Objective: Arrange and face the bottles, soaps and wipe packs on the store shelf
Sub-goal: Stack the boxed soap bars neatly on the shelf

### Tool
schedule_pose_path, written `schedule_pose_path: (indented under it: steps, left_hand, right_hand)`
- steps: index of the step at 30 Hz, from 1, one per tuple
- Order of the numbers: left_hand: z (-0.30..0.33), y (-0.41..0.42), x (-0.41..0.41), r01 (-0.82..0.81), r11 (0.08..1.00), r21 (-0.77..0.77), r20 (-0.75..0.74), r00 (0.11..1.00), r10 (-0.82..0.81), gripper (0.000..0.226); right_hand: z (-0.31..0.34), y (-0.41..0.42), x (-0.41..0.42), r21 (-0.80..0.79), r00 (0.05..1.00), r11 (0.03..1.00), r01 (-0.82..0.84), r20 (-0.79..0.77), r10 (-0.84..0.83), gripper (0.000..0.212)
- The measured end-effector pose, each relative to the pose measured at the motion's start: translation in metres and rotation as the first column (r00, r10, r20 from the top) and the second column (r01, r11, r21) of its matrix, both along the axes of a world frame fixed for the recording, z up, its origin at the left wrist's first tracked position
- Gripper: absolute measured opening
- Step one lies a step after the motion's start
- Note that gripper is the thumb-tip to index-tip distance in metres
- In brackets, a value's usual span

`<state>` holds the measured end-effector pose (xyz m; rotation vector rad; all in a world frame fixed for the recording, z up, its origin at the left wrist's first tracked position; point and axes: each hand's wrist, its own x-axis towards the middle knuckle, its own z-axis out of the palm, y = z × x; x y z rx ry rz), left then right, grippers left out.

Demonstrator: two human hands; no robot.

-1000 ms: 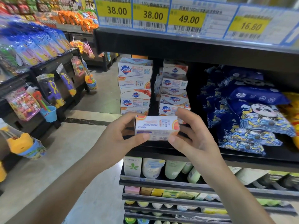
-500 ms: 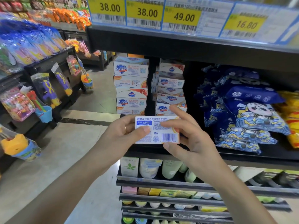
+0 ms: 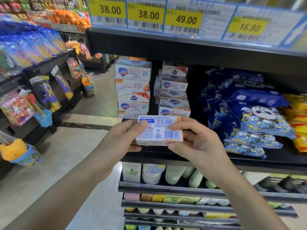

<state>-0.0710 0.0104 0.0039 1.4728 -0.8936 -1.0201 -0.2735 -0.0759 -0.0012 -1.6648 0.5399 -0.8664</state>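
A white soap box is held in front of the black shelf, its barcode side facing me. My left hand grips its left end, thumb on top. My right hand grips its right end with fingers over the top edge and thumb below. Behind it stand two stacks of soap boxes, a left stack and a right stack. Blue wipe packs lie piled to the right on the same shelf. Bottles stand on the shelf below.
The upper shelf edge carries yellow price tags. Yellow packs lie at the far right. Small boxes fill lower shelves. Across the aisle floor, a rack on the left holds hanging toys.
The soap box has been turned in my hands from its narrow side to its barcode face, and now tilts a bit further toward me. Both hands stay on its ends.
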Motion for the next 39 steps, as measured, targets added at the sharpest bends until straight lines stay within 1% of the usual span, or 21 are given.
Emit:
schedule_pose_path:
  steps: [2,3,4,5,7,8,10,12,15,17,21,25,28,32,35,37,39]
  left_hand:
    - [-0.001,0.000,0.000,-0.075,0.997,0.005,-0.033,0.997,0.075,0.031]
    - [-0.002,0.000,0.001,-0.110,0.994,-0.016,0.007,0.994,0.110,0.028]
    - [-0.004,0.001,0.002,-0.125,0.991,-0.055,0.087,0.988,0.129,0.026]
    - [-0.005,0.003,0.004,-0.118,0.988,-0.102,0.162,0.978,0.133,0.030]
    - [-0.009,0.007,0.010,-0.046,0.981,-0.191,0.307,0.946,0.104,0.055]
    - [-0.010,0.009,0.013,0.005,0.977,-0.213,0.406,0.910,0.084,0.065]
    - [-0.009,0.013,0.015,0.099,0.968,-0.229,0.571,0.819,0.051,0.074]
    - [-0.009,0.012,0.014,0.137,0.956,-0.258,0.622,0.781,0.055,0.071]
    - [-0.008,0.011,0.010,0.129,0.947,-0.295,0.581,0.811,0.071,0.053]
    - [-0.007,0.010,0.009,0.117,0.952,-0.283,0.560,0.826,0.065,0.048]
    - [-0.007,0.012,0.009,0.106,0.967,-0.231,0.534,0.845,0.035,0.047]
    - [-0.006,0.013,0.008,0.107,0.968,-0.226,0.499,0.866,0.021,0.043]
    - [-0.003,0.014,0.006,0.105,0.971,-0.215,0.414,0.910,-0.006,0.049]
    - [-0.001,0.015,0.003,0.089,0.976,-0.199,0.289,0.957,-0.028,0.051]
    - [-0.001,0.014,0.005,0.064,0.985,-0.163,0.226,0.974,-0.026,0.052]
    - [-0.002,0.014,0.006,0.059,0.989,-0.135,0.196,0.980,-0.031,0.051]
    - [-0.002,0.014,0.007,0.047,0.993,-0.108,0.170,0.985,-0.028,0.051]
  right_hand:
    - [0.003,0.000,-0.001,0.031,1.000,0.999,0.009,-0.009,-0.009,0.035]
    - [0.004,0.001,-0.001,0.042,1.000,0.999,0.017,-0.007,-0.016,0.034]
    - [0.004,0.000,-0.002,0.054,1.000,0.998,0.030,-0.005,-0.030,0.033]
    - [0.004,0.000,-0.002,0.065,0.999,0.997,0.045,-0.007,-0.045,0.032]
    - [0.005,0.000,-0.002,0.097,0.998,0.993,0.067,-0.013,-0.066,0.032]
    - [0.006,0.001,-0.002,0.131,0.997,0.989,0.074,-0.008,-0.073,0.033]
    - [0.008,0.002,0.000,0.230,0.997,0.971,0.068,0.017,-0.074,0.039]
    - [0.010,0.004,0.003,0.305,0.997,0.951,0.060,0.029,-0.072,0.042]
    - [0.008,0.005,0.007,0.362,0.996,0.929,0.070,0.030,-0.087,0.046]
    - [0.007,0.005,0.008,0.376,0.996,0.924,0.072,0.019,-0.085,0.050]
    - [0.007,0.007,0.007,0.350,0.997,0.933,0.082,-0.030,-0.076,0.049]
    - [0.007,0.008,0.007,0.306,0.992,0.945,0.114,-0.089,-0.091,0.051]
    - [0.007,0.009,0.006,0.290,0.991,0.950,0.120,-0.086,-0.099,0.059]
    - [0.006,0.014,0.003,0.154,0.995,0.983,0.100,-0.042,-0.095,0.056]
    - [0.001,0.014,0.000,0.017,0.997,0.997,0.081,-0.016,-0.080,0.064]
    - [-0.003,0.015,0.000,-0.067,0.998,0.997,0.039,-0.037,-0.041,0.065]
    - [-0.006,0.016,0.000,-0.109,0.999,0.994,-0.013,-0.037,0.009,0.061]
